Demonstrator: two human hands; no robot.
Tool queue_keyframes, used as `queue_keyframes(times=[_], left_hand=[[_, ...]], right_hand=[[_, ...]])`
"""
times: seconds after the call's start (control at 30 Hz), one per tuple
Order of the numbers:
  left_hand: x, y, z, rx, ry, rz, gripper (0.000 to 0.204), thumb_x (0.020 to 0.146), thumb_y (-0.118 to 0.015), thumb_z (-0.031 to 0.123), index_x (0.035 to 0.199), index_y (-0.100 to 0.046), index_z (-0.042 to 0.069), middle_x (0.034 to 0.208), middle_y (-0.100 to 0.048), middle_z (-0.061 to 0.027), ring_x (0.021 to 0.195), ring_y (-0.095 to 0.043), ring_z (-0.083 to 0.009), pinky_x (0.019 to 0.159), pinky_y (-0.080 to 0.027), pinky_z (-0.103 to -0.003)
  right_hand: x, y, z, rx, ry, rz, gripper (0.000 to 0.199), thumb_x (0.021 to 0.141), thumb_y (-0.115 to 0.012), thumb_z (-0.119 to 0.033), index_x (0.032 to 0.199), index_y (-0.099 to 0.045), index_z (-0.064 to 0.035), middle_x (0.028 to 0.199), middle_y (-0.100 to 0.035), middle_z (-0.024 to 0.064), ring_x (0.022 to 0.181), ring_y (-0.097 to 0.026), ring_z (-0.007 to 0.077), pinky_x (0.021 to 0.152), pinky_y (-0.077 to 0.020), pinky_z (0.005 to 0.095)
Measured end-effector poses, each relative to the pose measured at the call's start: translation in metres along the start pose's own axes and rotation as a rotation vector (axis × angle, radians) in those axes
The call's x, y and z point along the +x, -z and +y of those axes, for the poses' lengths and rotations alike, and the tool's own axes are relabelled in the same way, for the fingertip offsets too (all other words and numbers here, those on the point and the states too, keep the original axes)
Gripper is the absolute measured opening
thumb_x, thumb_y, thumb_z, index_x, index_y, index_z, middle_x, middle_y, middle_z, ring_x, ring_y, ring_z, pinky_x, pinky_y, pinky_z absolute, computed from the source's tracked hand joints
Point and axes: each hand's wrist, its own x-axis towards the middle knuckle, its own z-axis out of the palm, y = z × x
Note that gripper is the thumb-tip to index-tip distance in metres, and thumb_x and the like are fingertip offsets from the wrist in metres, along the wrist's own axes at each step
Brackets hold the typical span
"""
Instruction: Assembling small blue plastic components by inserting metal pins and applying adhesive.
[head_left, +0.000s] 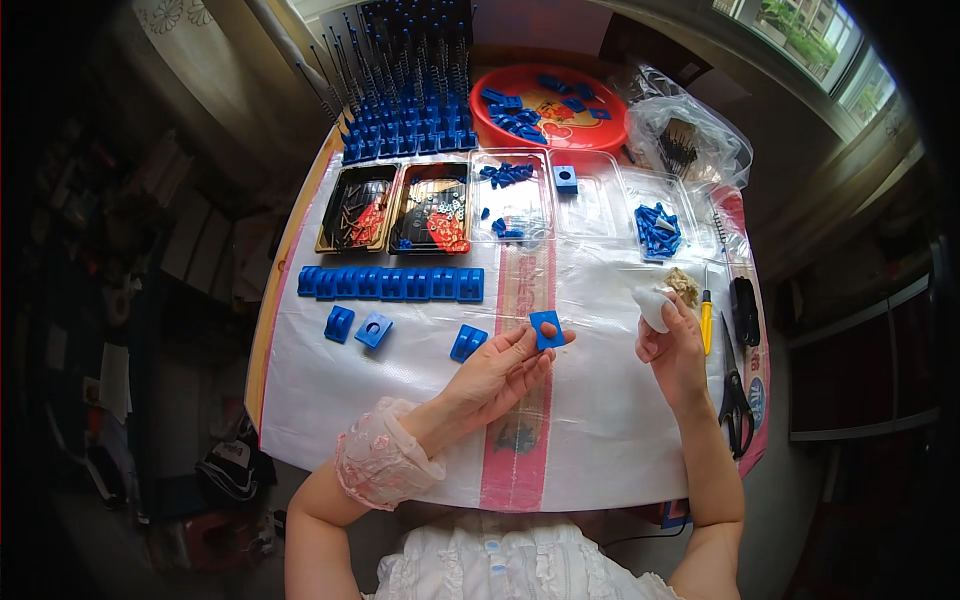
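Observation:
My left hand [497,378] pinches a small blue square plastic piece with a round hole [545,327] between thumb and fingers, above the middle of the table. To its right, my right hand [680,350] is closed round a small white squeeze bottle [653,306], its narrow tip pointing up and left. The bottle and the blue piece are apart. Just left of my left hand lies a blue bracket [468,343]. Farther left are another blue bracket [339,324] and a blue square piece with a hole [373,331], beyond them a row of blue brackets [391,284].
Black trays [322,236] of screws and nuts and clear boxes [583,205] of blue parts line the back. Behind stand blue parts with upright springs [410,130], a red basin [612,128] and a plastic bag [715,130]. A yellow-handled screwdriver [706,325] and black scissors [737,410] lie right.

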Motion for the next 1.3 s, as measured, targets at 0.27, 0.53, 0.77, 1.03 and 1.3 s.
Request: queue_keyframes(times=[0.27,0.53,0.77,1.03,1.3], left_hand=[[0.001,0.003,-0.001,0.023,0.010,-0.004,0.026,0.100,-0.051,0.025,0.113,-0.056,0.002,0.131,-0.053,-0.0173,0.095,-0.064,-0.0102,0.083,-0.058,-0.018],[0.001,0.000,-0.002,0.073,0.014,0.014,0.028,0.102,-0.047,0.026,0.115,-0.056,0.002,0.128,-0.056,-0.0166,0.096,-0.064,-0.0103,0.083,-0.058,-0.017],[0.002,0.001,-0.004,0.099,0.020,0.038,0.028,0.103,-0.046,0.023,0.118,-0.055,0.002,0.126,-0.057,-0.0151,0.096,-0.063,-0.0096,0.082,-0.058,-0.017],[0.001,0.000,-0.004,0.119,0.019,0.030,0.028,0.102,-0.047,0.023,0.119,-0.054,0.002,0.124,-0.058,-0.0138,0.095,-0.062,-0.0079,0.082,-0.057,-0.016],[0.001,-0.002,-0.003,0.145,0.028,0.023,0.028,0.103,-0.046,0.023,0.119,-0.054,0.002,0.123,-0.058,-0.0132,0.094,-0.062,-0.0075,0.082,-0.057,-0.016]], right_hand=[[-0.002,-0.005,-0.002,0.039,0.014,0.082,0.015,0.092,-0.062,-0.024,0.100,-0.054,-0.0127,0.071,-0.054,-0.0019,0.054,-0.038,0.0039,0.048,-0.0332,0.0210],[-0.006,-0.006,-0.004,-0.018,0.036,0.094,0.011,0.091,-0.062,-0.021,0.093,-0.052,-0.0147,0.062,-0.045,-0.0074,0.048,-0.029,0.0011,0.046,-0.0260,0.0200],[-0.007,-0.008,-0.003,-0.074,0.025,0.104,0.016,0.090,-0.061,-0.023,0.085,-0.048,-0.0158,0.058,-0.034,-0.0090,0.048,-0.027,0.0009,0.044,-0.0244,0.0186],[-0.008,-0.011,-0.004,-0.083,0.024,0.106,0.015,0.090,-0.062,-0.021,0.085,-0.048,-0.0160,0.057,-0.034,-0.0093,0.047,-0.028,0.0005,0.043,-0.0235,0.0185],[-0.009,-0.010,-0.003,-0.095,0.022,0.107,0.016,0.089,-0.062,-0.022,0.084,-0.048,-0.0163,0.056,-0.034,-0.0097,0.046,-0.027,0.0000,0.042,-0.0224,0.0180]])
